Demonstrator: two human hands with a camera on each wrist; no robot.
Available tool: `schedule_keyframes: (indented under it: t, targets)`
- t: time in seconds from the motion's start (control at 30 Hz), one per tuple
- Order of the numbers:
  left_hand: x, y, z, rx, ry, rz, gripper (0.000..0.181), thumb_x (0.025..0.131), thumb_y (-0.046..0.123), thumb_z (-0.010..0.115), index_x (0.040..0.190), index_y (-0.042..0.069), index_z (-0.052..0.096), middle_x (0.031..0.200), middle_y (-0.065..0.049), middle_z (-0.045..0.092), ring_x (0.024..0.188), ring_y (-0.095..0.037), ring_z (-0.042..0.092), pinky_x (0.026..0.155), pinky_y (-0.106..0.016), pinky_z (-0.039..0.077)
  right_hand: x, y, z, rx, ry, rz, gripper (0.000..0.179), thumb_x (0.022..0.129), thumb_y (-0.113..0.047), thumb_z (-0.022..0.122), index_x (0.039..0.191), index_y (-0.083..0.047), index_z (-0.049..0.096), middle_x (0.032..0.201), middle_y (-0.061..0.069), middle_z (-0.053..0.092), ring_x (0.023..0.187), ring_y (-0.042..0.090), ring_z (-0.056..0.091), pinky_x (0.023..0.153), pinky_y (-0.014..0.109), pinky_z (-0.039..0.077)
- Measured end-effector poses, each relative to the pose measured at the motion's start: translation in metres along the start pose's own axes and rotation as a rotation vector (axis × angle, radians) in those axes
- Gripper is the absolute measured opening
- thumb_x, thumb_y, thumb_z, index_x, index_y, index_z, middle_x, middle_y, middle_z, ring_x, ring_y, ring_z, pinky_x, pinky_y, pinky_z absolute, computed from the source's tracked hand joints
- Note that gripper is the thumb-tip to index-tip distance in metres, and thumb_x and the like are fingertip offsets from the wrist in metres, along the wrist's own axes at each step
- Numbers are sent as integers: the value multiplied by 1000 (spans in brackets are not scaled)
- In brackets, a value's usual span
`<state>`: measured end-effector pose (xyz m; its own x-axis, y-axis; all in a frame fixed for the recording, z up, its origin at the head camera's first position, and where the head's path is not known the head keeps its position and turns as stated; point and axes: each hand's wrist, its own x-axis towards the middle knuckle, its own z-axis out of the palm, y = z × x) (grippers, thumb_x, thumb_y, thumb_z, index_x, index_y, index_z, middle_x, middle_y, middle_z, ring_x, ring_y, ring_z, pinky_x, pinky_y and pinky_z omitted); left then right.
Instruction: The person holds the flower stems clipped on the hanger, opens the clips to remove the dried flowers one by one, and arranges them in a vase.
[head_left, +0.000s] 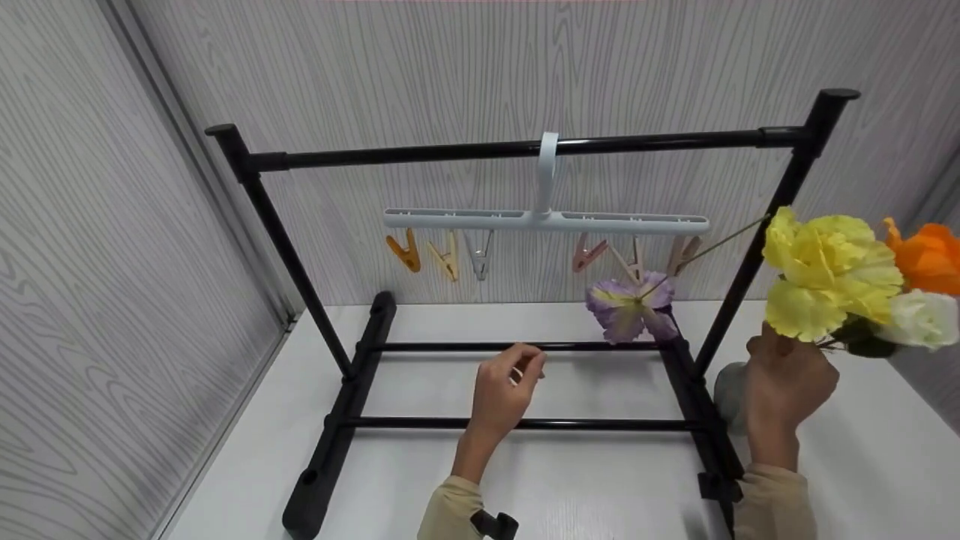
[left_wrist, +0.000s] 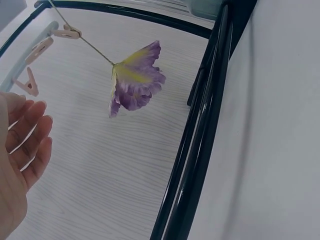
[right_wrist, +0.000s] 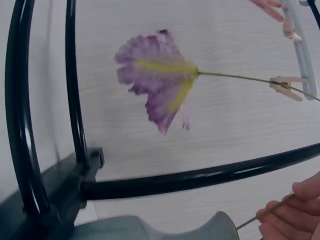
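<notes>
A purple flower (head_left: 626,309) hangs head down, its thin stem gripped by the rightmost pale pink clothespin (right_wrist: 286,86) of a light blue hanger (head_left: 480,219). My left hand (head_left: 501,386) is raised over the lower rack bars, its fingers loosely curled around nothing, left of the purple flower. Over on the right, my right hand (head_left: 787,371) pinches a thin flower stem (right_wrist: 250,222) that runs into the mouth of a grey-green vase (right_wrist: 195,233). A yellow flower (head_left: 832,270) overlaps the top of that hand in the head view; a white flower (head_left: 922,319) and an orange flower (head_left: 934,259) are beside it.
The hanger hooks over the top bar (head_left: 420,154) of a black rack standing on a white table (head_left: 600,487). Orange (head_left: 405,251), yellow (head_left: 447,259), grey (head_left: 480,257) and other pink clothespins (head_left: 589,253) hang from it. Wood-grain walls (head_left: 480,67) enclose the back and left.
</notes>
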<state>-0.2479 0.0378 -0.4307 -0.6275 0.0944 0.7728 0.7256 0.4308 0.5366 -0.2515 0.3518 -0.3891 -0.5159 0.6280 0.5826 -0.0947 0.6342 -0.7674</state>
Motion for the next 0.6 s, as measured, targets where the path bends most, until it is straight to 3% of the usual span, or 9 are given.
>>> schedule_keyframes:
  t: [0.1, 0.23, 0.33, 0.4, 0.53, 0.6]
  targets:
    - [0, -3, -1, -26, -17, 9, 11, 96, 17, 60, 90, 10, 66, 72, 6, 64, 64, -2, 58, 51, -23, 49, -1, 0, -12, -165, -103, 90, 47, 93, -33, 54, 72, 5, 72, 78, 25, 67, 76, 46, 62, 65, 55, 45]
    - [1, -7, -4, -62, -40, 17, 14, 96, 18, 60, 89, 8, 67, 71, 7, 64, 64, -2, 58, 51, -22, 49, -3, -2, -25, -272, -285, 147, 59, 96, -41, 46, 58, 0, 63, 67, 22, 63, 67, 46, 58, 50, 50, 42]
    - [3, -12, -7, -75, -62, 28, 16, 96, 19, 60, 89, 7, 67, 70, 7, 63, 64, 0, 58, 52, -20, 48, -11, -8, -25, -227, -409, 79, 56, 98, -39, 45, 57, -6, 63, 60, 10, 62, 62, 33, 58, 55, 40, 43]
    - [3, -16, -8, -84, -77, 37, 16, 96, 19, 59, 89, 7, 67, 70, 7, 63, 63, 0, 58, 52, -17, 47, -20, -16, -22, -170, -466, 6, 49, 98, -36, 48, 67, -4, 68, 65, 8, 64, 66, 28, 59, 62, 36, 44]
    - [5, -23, -11, -111, -107, 49, 15, 96, 20, 59, 89, 10, 67, 70, 8, 62, 64, 0, 58, 53, -15, 46, -41, -32, -7, -41, -493, -109, 33, 95, -32, 59, 96, -1, 69, 92, 14, 68, 81, 24, 63, 70, 28, 45]
    - [6, -25, -14, -127, -122, 48, 13, 96, 20, 59, 89, 12, 67, 70, 8, 63, 64, 0, 58, 53, -16, 46, -50, -37, 1, 21, -503, -136, 37, 95, -31, 60, 115, -1, 63, 115, 17, 62, 104, 29, 59, 81, 34, 48]
